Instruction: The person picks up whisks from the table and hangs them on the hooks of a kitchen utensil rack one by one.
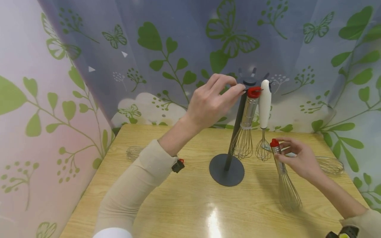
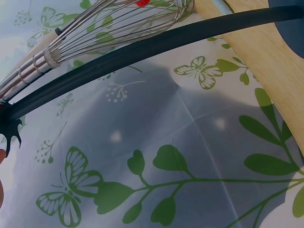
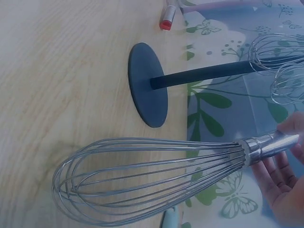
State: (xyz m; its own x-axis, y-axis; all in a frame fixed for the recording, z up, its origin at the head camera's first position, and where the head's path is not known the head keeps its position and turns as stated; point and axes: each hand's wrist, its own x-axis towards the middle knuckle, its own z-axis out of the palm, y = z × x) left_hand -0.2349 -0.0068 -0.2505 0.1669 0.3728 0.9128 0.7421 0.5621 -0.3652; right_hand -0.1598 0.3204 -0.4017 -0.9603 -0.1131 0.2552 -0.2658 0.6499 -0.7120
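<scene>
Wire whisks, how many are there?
5: red-topped silver whisk and white-handled whisk at the black stand; another red-topped silver whisk in the right hand; wire whisk at left, another at right, on the wooden table. Others may be hidden.

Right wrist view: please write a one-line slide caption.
The right hand holds a whisk near the dark stand.

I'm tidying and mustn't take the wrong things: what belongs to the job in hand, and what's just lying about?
In the job, it seems: stand, hanging red-topped whisk, hanging white-handled whisk, held whisk.
Just lying about, though perhaps for later: left whisk, right whisk.
</scene>
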